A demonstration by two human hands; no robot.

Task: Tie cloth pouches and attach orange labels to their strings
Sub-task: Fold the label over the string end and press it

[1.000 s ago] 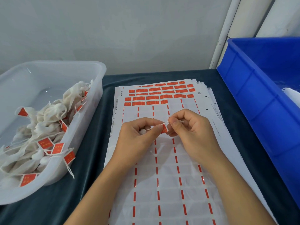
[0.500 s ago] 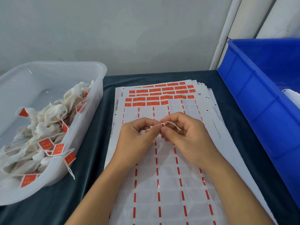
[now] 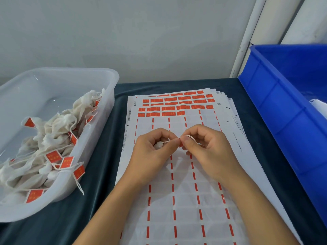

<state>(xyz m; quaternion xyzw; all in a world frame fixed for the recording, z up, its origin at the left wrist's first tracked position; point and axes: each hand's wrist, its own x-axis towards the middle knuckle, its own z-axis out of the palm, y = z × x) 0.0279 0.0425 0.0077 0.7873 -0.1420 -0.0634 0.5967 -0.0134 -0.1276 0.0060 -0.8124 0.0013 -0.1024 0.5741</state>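
My left hand (image 3: 152, 152) curls round a small white cloth pouch (image 3: 158, 144), mostly hidden in the palm, and pinches its white string (image 3: 168, 141). My right hand (image 3: 205, 147) pinches the same string together with a small orange label (image 3: 181, 144), of which only a sliver shows between thumb and finger. A loop of string runs over the right fingers. Both hands hover above a stack of label sheets (image 3: 177, 183) whose far rows still carry orange labels (image 3: 169, 108).
A clear plastic tub (image 3: 99, 80) at the left holds several tied pouches with orange labels (image 3: 53, 156). A blue crate (image 3: 286, 110) stands at the right with something white inside. The table has a dark teal cloth (image 3: 99, 183). A wall rises close behind.
The right fingers have shifted along the string and closed over the orange label, which showed more plainly a second ago. The left hand has held its place.
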